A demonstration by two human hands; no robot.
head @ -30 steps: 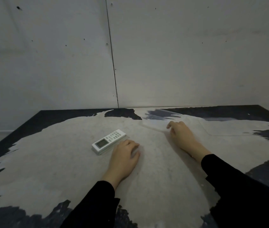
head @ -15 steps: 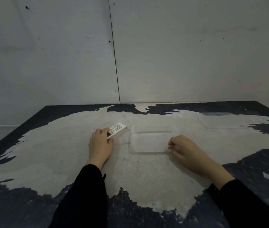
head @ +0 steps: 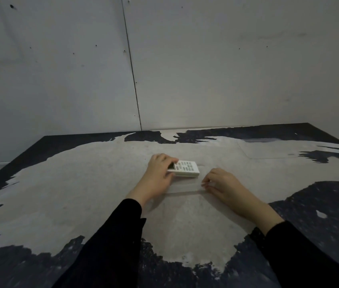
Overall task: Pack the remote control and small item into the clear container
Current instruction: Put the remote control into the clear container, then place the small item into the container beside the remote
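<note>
A pale grey wall point(head: 206, 63) is seen at the back, flat and matte, split by a thin dark vertical seam and dotted with a few small holes. Below it, the worktop point(head: 71, 194) is spread wide: a dark, almost black slab with a big rough patch of worn, chalky grey across the middle, ragged at the edges like scraped paint. Two black sleeves point(head: 110, 246) are stretched in from the bottom.

The clear container point(head: 185, 185) is pretty hard to make out, tbh. Only a faint see-through rectangular outline with rounded corners is visible, lying flat between the hands. What might be another clear piece point(head: 268, 149) is faintly outlined far right, near the back edge.

The remote control point(head: 184, 168) is a white plastic bar with rows of little buttons and a small dark screen. It's gripped at the screen end by the left hand point(head: 158, 175), fingers curled over the top, and is held over the container's far side; whether it's touching can't be told. The right hand point(head: 224, 187) is loosely curled, fingertips pinched at the container's right edge.
</note>
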